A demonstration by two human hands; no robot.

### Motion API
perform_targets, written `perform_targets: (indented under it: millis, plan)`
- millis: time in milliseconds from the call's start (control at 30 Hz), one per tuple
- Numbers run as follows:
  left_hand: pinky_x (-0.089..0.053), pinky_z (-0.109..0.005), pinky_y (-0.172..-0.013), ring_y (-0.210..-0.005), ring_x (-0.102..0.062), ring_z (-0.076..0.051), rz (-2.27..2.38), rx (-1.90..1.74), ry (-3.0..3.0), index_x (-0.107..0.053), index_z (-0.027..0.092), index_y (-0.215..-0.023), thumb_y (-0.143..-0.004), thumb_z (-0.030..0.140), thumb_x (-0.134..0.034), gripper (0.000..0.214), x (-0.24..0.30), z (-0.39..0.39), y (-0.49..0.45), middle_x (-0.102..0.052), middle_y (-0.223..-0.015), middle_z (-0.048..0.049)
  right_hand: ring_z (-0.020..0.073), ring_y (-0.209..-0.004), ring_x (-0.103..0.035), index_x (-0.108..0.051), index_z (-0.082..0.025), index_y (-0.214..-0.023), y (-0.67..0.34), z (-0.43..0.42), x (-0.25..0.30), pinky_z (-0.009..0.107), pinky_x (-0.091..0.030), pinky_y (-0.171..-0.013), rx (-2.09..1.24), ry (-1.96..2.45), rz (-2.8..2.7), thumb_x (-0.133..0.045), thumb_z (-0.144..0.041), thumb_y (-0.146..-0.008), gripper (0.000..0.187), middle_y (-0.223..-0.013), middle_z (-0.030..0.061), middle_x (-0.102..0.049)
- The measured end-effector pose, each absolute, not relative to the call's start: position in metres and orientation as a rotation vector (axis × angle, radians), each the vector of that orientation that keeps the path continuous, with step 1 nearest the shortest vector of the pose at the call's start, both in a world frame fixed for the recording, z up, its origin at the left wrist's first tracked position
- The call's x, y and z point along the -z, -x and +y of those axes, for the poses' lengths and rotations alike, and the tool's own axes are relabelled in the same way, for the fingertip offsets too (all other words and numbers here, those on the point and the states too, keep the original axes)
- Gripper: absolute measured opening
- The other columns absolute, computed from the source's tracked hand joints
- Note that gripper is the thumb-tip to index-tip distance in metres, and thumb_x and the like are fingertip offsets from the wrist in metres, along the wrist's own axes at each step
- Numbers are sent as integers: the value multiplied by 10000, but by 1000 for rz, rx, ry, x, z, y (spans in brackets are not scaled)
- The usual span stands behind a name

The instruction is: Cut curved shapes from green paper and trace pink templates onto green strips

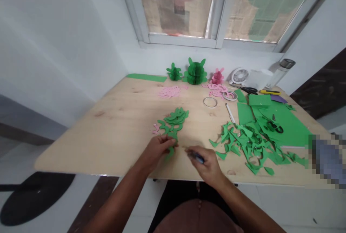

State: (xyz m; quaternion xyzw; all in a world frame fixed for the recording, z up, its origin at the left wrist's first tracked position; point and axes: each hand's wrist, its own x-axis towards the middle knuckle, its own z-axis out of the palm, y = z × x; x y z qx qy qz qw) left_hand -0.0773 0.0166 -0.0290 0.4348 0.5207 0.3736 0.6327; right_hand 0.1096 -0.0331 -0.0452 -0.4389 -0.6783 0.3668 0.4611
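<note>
My left hand (161, 147) is closed, pinching a green paper cutout (169, 153) near the front edge of the table. Just beyond it, several curved green paper cutouts (177, 116) lie in a loose pile, with a small pink paper piece (156, 129) at their left. My right hand (204, 164) is closed around a dark, pen-like tool (197, 156). Motion blur and the fingers hide its exact kind. A gap separates this hand from the cutout in my left hand.
Green paper scraps (243, 141) spread at the right beside a green sheet (289, 121). A white pen (230, 113) and a tape ring (210, 102) lie mid-table. Pink cutouts (169, 92), a green honeycomb paper figure (196, 73) and a small fan (240, 76) are at the back.
</note>
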Motion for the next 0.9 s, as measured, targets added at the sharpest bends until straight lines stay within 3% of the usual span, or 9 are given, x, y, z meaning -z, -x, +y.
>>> perform_targets:
  millis: [100,167,233,333,533,633,733,800,900]
  plan:
    - [-364,-249,-546,-558,-527,-154,1521,-946,-1350,-659,197,-606,-677,328,-663,149,36,39,91,-605,-569,2,115,-472,-420,-703,-189,-889,-114,-26,48,224,-313,-447,-1106,1210,-1285,-533,-402,-876,273,-528,-36,-480]
    - [-380,-267,-586,-598,-557,-185,1702,-924,-1582,-654,212,-590,-673,276,-647,105,39,52,96,-609,-578,-3,99,-448,-334,-690,-172,-856,-117,-20,52,219,-247,-425,-1185,1216,-1137,-565,-468,-845,322,-493,-67,-366]
    - [-414,-294,-648,-662,-593,-217,1860,-909,-1713,-692,217,-727,-689,243,-616,89,42,59,99,-660,-687,-28,89,-442,-293,-681,-159,-844,-123,-14,57,219,-206,-419,-1209,1226,-1067,-592,-510,-818,363,-491,-76,-337]
    - [-449,-345,-792,-857,-619,-266,1968,-957,-1882,-673,196,-997,-778,257,-516,276,48,59,102,-685,-973,-100,80,-433,-256,-674,-146,-892,-139,-6,63,220,-154,-413,-1215,1245,-1022,-620,-525,-796,394,-483,-90,-316]
    - [-454,-435,-932,-1032,-582,-298,1906,-1045,-2187,-656,189,-996,-841,282,-452,273,63,45,99,-666,-1068,-118,64,-410,-236,-659,-129,-877,-183,15,62,215,-120,-401,-1071,1285,-825,-681,-560,-718,460,-475,-101,-326]
    - [-494,-437,-896,-949,-629,-269,1707,-1181,-2310,-662,207,-908,-854,285,-482,204,45,35,82,-703,-954,-79,59,-406,-246,-657,-129,-853,-188,20,55,210,-123,-395,-1031,1252,-780,-709,-552,-694,455,-469,-99,-343]
    - [-529,-367,-854,-890,-669,-199,1280,-1298,-2418,-637,241,-951,-858,200,-509,163,-6,11,60,-724,-916,-16,52,-400,-248,-648,-139,-825,-177,21,48,204,-134,-392,-1113,1139,-734,-722,-535,-697,423,-468,-97,-364]
    - [-505,-375,-930,-911,-670,-175,1001,-1290,-2489,-626,278,-935,-836,114,-493,233,-45,-9,48,-726,-900,24,46,-391,-237,-646,-144,-820,-166,19,45,202,-130,-390,-1210,1076,-707,-728,-519,-704,400,-462,-102,-361]
    - [-476,-422,-1002,-816,-680,-176,736,-1233,-2573,-640,369,-908,-807,148,-537,264,-82,-35,43,-718,-809,84,41,-393,-226,-654,-137,-822,-149,16,44,201,-125,-392,-1337,999,-682,-741,-502,-702,394,-459,-104,-359]
